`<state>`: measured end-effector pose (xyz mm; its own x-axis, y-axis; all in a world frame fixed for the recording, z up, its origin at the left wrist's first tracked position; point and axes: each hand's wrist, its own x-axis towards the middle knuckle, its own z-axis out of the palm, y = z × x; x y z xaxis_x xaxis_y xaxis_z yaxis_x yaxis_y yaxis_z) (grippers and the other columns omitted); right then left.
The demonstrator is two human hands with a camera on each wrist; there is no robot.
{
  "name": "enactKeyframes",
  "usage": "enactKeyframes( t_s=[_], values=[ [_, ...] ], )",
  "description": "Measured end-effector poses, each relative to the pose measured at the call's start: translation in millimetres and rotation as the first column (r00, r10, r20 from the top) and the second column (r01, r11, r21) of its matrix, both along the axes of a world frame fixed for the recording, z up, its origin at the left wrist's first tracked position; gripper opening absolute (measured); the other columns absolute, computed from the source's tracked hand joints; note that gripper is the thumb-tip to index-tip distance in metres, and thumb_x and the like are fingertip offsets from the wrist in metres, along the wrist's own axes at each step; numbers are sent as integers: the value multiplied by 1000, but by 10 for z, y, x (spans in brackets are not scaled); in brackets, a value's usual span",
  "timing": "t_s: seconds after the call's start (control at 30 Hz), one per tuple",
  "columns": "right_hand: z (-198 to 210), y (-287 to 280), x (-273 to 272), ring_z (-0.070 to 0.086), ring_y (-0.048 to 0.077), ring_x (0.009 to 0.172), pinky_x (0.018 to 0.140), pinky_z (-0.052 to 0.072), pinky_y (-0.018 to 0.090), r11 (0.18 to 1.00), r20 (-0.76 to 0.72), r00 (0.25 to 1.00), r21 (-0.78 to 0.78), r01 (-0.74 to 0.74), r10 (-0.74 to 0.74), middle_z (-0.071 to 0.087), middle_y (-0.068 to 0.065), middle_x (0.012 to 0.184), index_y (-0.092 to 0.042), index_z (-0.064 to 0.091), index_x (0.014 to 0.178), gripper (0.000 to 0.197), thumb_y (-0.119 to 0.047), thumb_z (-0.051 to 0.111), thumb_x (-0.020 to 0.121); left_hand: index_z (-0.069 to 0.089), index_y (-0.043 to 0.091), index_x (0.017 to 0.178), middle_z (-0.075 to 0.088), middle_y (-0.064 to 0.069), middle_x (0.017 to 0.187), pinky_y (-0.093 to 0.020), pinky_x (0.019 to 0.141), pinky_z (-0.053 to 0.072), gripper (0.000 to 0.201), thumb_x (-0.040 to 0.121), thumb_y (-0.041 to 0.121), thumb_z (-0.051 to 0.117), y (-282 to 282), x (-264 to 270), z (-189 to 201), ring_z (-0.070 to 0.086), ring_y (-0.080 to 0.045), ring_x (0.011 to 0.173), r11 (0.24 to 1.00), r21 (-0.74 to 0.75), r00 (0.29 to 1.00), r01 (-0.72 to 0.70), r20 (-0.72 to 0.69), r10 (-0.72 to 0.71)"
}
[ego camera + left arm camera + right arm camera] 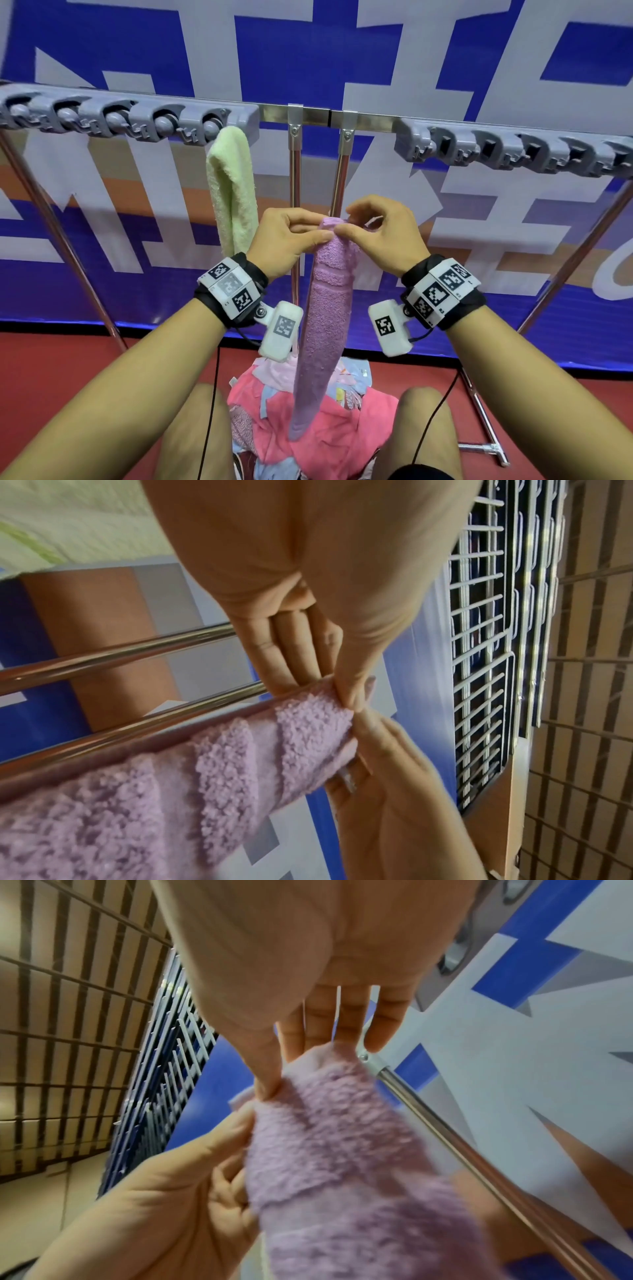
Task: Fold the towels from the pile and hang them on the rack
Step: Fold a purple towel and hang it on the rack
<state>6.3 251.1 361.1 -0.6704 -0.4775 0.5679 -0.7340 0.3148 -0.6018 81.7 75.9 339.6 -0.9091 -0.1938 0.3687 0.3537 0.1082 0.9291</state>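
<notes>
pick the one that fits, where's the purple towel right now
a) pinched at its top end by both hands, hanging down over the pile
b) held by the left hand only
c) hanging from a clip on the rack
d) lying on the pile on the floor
a: the left hand and right hand both pinch the top end of the purple towel, which hangs down over the pile; only the green towel hangs on the rack.

Behind each bare hand sits a black wrist strap (442, 294) carrying white blocks printed with black square codes, trailing a black cable (209, 404).
</notes>
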Motion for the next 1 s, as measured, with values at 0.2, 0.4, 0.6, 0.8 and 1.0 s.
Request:
enactKeyframes(
  t_s=[0.2,0.4,0.6,0.8,1.0],
  values=[
    [-174,82,-103,61,4,106,88,52,15,991,275,959,94,-93,64,62,-9,120,-19,48,138,73,-31,83,76,71,11,96,76,-3,85,-32,76,59,20,83,-4,70,-100,-18,-12,71,-17,81,998,60,999,18,42,-20],
    [-99,11,-89,64,2,70,65,51,18,949,425,855,-226,-218,298,71,-8,74,-2,69,94,14,-1,75,81,72,11,100,75,-9,92,-41,80,61,19,84,0,70,-175,-43,47,71,-23,87,996,93,998,-14,59,8],
    [-32,-75,-36,61,12,75,70,51,29,915,270,929,-379,-139,253,67,2,79,-12,67,86,4,-11,69,90,70,14,101,76,-5,88,-39,76,61,19,85,3,70,-185,-45,158,72,-20,81,985,170,1000,-30,7,29],
    [-215,-90,43,63,3,71,66,53,23,933,385,863,-277,-230,327,72,-8,75,-11,72,94,8,-6,69,88,71,13,102,76,-9,93,-34,68,60,24,78,11,75,-153,-56,61,72,-21,82,980,199,1000,-9,-12,12],
    [-133,-142,93,59,7,70,67,53,25,907,287,913,-387,-165,289,68,-2,73,-9,72,86,10,-4,65,91,68,14,103,76,-2,90,-31,71,58,30,76,15,80,-58,-66,-156,71,-16,81,971,236,998,30,41,-41]
  ],
)
